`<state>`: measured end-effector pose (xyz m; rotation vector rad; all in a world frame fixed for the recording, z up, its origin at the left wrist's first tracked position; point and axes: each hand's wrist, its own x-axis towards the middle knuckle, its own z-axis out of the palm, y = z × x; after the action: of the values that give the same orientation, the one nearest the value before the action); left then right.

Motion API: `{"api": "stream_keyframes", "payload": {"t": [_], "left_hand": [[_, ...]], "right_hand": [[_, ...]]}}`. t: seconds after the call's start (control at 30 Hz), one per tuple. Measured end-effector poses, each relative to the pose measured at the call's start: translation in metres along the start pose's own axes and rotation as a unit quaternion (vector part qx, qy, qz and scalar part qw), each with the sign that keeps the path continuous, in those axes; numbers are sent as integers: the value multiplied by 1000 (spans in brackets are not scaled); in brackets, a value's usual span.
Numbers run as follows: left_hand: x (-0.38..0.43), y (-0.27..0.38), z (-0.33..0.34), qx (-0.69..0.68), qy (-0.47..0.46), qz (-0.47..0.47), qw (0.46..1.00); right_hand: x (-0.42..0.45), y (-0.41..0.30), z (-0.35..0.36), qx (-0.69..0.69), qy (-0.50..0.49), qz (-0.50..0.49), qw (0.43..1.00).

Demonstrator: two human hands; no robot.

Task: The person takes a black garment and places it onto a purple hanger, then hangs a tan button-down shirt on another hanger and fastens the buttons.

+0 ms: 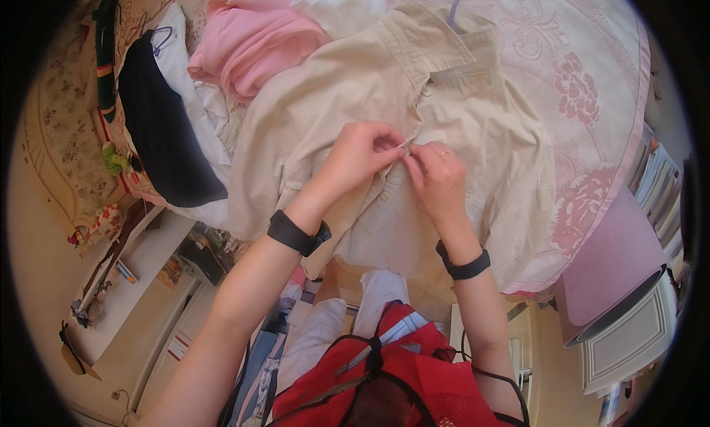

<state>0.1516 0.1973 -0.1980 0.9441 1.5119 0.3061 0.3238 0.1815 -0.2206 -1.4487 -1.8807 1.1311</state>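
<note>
A beige collared button-up shirt [327,94] lies spread on the bed, its collar away from me. The purple-grey hook of a hanger [456,5] sticks out past the collar. Around the middle of the front placket, my left hand [366,149] pinches the fabric edge between thumb and fingers. My right hand [438,171], with a ring on one finger, pinches the same spot from the right, and the fingertips nearly meet. Whatever lies between them is mostly covered. One button [426,91] shows near the collar and another [384,195] below my hands.
Pink fabric [260,44] is heaped beyond the shirt. A black garment [166,127] lies over white clothing to the left. The patterned bedspread [532,27] reaches a curved edge at right, beside a mauve panel [610,266] and stacked books [660,177]. A white shelf [144,271] stands lower left.
</note>
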Motion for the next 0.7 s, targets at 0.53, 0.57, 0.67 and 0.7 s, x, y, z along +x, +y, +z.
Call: {"api": "stream_keyframes", "payload": {"t": [0.53, 0.57, 0.67, 0.7], "left_hand": [[0, -5, -4, 75, -28, 126, 989], [-1, -6, -4, 86, -25, 133, 987], [-1, -11, -4, 100, -1, 196, 976], [-2, -13, -4, 100, 0, 195, 976]], "right_hand": [[29, 12, -22, -30, -79, -129, 988], [31, 11, -22, -30, -79, -130, 988], [36, 9, -23, -30, -91, -146, 985], [36, 10, -22, -40, -99, -167, 980]]}}
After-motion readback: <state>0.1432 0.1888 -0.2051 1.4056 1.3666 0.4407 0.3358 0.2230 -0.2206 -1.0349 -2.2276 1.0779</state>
